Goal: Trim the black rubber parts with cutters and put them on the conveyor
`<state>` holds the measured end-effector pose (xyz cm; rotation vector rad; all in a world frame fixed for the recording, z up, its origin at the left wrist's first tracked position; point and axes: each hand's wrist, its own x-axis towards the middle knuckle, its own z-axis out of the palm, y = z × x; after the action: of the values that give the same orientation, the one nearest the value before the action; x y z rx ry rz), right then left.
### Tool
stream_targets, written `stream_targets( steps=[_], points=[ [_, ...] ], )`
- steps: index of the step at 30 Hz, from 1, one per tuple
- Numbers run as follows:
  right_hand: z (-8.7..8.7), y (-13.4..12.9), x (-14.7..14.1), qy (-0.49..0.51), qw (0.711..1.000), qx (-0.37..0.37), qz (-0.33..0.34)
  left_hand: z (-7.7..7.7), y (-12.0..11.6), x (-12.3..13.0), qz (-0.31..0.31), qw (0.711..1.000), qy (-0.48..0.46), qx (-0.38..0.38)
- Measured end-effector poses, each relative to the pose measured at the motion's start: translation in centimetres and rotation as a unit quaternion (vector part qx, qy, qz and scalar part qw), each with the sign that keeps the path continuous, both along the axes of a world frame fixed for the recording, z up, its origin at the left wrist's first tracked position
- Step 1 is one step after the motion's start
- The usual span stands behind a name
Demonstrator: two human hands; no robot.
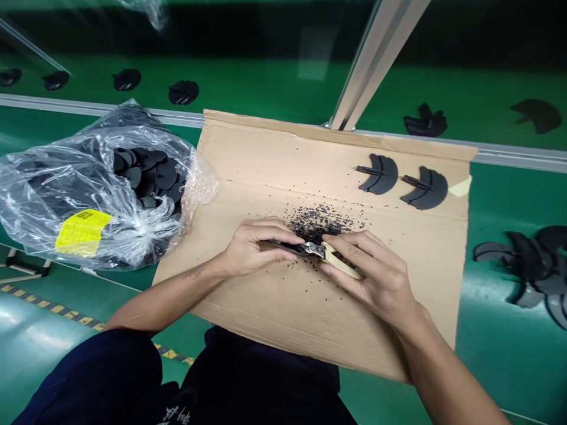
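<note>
My left hand [261, 247] pinches a black plastic part [287, 247], mostly hidden by the fingers, over a cardboard sheet [248, 307]. Closed around the pale yellow handles of a pair of nippers [339, 260] is my right hand [376, 271]. The metal jaws meet the edge of the black part between the two hands. Just beyond them lies a heap of tiny black clippings [321, 221], scattered outward over the cardboard. Two curved black parts with stems, a nearer one [426, 188] and a farther one [378, 174], rest at the sheet's back right.
At left, a clear plastic bag [39, 195] with a yellow label [83, 231] holds many black discs [153, 174]. A pile of black parts [535, 265] sits on the green surface at right. Behind the cardboard stand a metal post [376, 65] and a dark reflective panel.
</note>
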<state>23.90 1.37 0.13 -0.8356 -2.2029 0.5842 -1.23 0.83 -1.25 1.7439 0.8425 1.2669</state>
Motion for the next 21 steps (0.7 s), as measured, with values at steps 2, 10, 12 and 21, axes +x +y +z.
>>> stream_targets(
  steps=[2, 10, 12, 21],
  points=[
    [0.1, -0.2, 0.0, -0.008, 1.000, 0.007, -0.004, -0.1, 0.0, 0.0, 0.001, 1.000, 0.001, -0.004],
    [0.2, -0.1, -0.2, -0.006, 0.998, 0.042, -0.042, 0.6, -0.1, 0.1, 0.016, 0.999, 0.031, 0.007],
    [0.2, 0.3, -0.1, -0.051, 0.988, 0.113, -0.087, 0.9, -0.3, 0.3, 0.040, 0.996, 0.074, 0.039],
    [0.1, 0.0, -0.5, -0.180, 0.952, 0.226, -0.104, 0.2, -0.5, 0.2, 0.062, 0.963, 0.231, 0.127]
  ],
)
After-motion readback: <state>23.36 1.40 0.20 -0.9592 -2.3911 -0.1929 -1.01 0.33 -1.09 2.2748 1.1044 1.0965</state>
